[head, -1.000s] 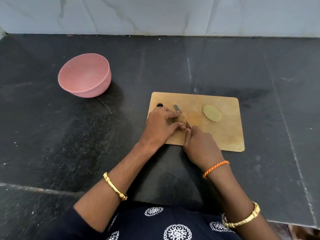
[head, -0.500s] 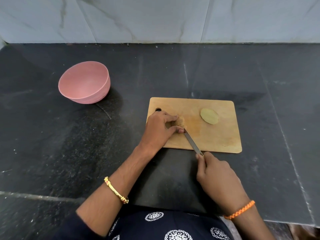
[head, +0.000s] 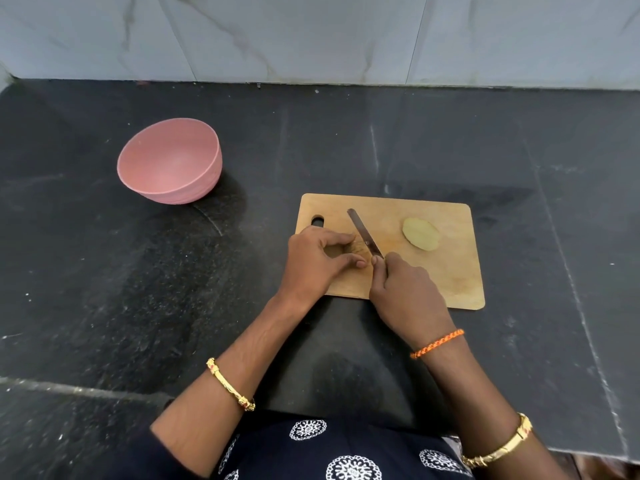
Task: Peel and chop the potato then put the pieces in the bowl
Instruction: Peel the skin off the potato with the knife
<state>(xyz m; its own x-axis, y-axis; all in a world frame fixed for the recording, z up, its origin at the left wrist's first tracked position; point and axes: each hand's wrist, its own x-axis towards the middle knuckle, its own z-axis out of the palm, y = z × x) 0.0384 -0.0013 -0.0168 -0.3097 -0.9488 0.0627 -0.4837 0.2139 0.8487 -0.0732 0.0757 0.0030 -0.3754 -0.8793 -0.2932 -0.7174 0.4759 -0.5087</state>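
Now my left hand (head: 320,263) curls over the potato piece (head: 356,249) near the board's (head: 450,282) left end, pinning it, while my right hand (head: 403,289) grips the knife (head: 365,233), blade laid against it. Best to keep my fingertips tucked back and press straight down. A peeled half (head: 421,233) waits further right; the pink bowl (head: 169,161) sits well apart, nothing visible inside.

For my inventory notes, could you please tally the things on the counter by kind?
Bowls: 1, pink bowl
Cutting boards: 1, wooden board
Knives: 1, knife
Potato pieces: 2, cut half lying free, another piece under the left hand
Total: 5
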